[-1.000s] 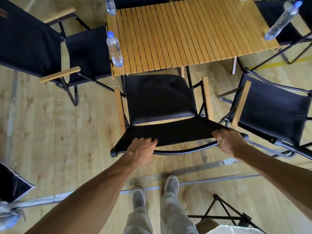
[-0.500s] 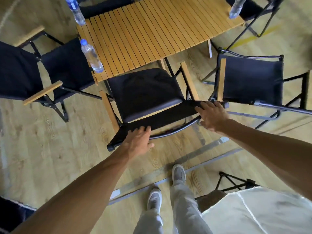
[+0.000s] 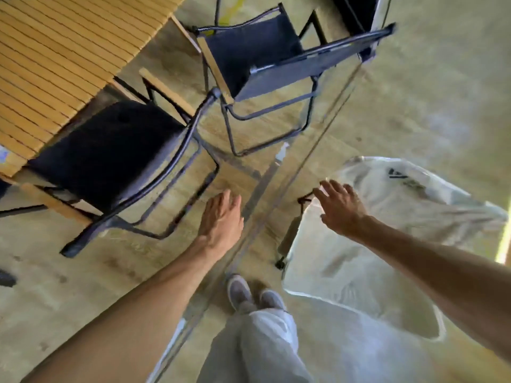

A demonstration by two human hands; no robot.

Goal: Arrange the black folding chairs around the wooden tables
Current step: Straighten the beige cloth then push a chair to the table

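Note:
A black folding chair (image 3: 110, 153) with wooden armrests stands tucked against the slatted wooden table (image 3: 55, 51) at the upper left. A second black folding chair (image 3: 254, 48) stands to its right, off the table's corner. My left hand (image 3: 221, 217) hovers open over the floor, just right of the near chair's back rail and not touching it. My right hand (image 3: 340, 205) is open with fingers spread, above the edge of a white-covered object. Neither hand holds anything. The view is motion-blurred.
A white plastic-covered object (image 3: 387, 244) on a black folding stand sits at the right, close to my feet (image 3: 249, 294). Tape lines (image 3: 265, 183) cross the wooden floor. Another dark chair part (image 3: 356, 12) shows at the top right edge.
Both hands have let go of the near chair's back rail and pulled away. The view has swung right, bringing the white-covered object into view.

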